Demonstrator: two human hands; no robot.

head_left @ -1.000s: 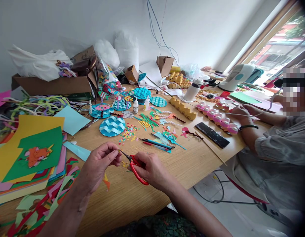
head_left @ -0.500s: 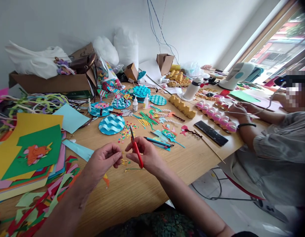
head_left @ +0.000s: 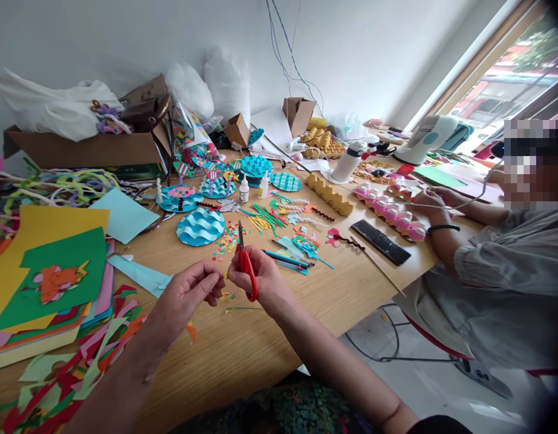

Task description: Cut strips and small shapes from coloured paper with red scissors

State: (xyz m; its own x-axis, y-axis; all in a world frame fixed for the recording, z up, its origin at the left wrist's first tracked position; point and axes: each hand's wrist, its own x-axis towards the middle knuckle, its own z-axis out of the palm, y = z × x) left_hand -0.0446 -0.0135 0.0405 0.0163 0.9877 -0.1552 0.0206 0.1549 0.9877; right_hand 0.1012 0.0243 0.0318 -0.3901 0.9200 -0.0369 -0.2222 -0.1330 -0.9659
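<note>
My left hand (head_left: 198,286) is closed in a pinch, its fingertips at a tiny yellow piece (head_left: 225,275) that looks like paper. Red-handled scissors (head_left: 248,271) are held in my right hand (head_left: 261,278), blades pointing up and away from me. My right fingertips almost meet the left ones at the yellow piece. Small yellow and green scraps (head_left: 229,296) lie on the table under my hands. Just beyond them is a scatter of coloured paper dots (head_left: 229,241), beside a blue disc with wavy strips (head_left: 200,226).
Paper sheets (head_left: 62,241) and cut scraps (head_left: 93,349) cover the left side. Pens (head_left: 288,259), glue bottles (head_left: 244,190) and a black phone (head_left: 381,242) lie ahead and right. A co-worker (head_left: 496,259) sits at the right near pink egg-carton strips (head_left: 390,211).
My right hand has moved left towards my left hand, and the scissors have turned more upright. A small yellow piece now shows between my fingertips. The view has shifted slightly.
</note>
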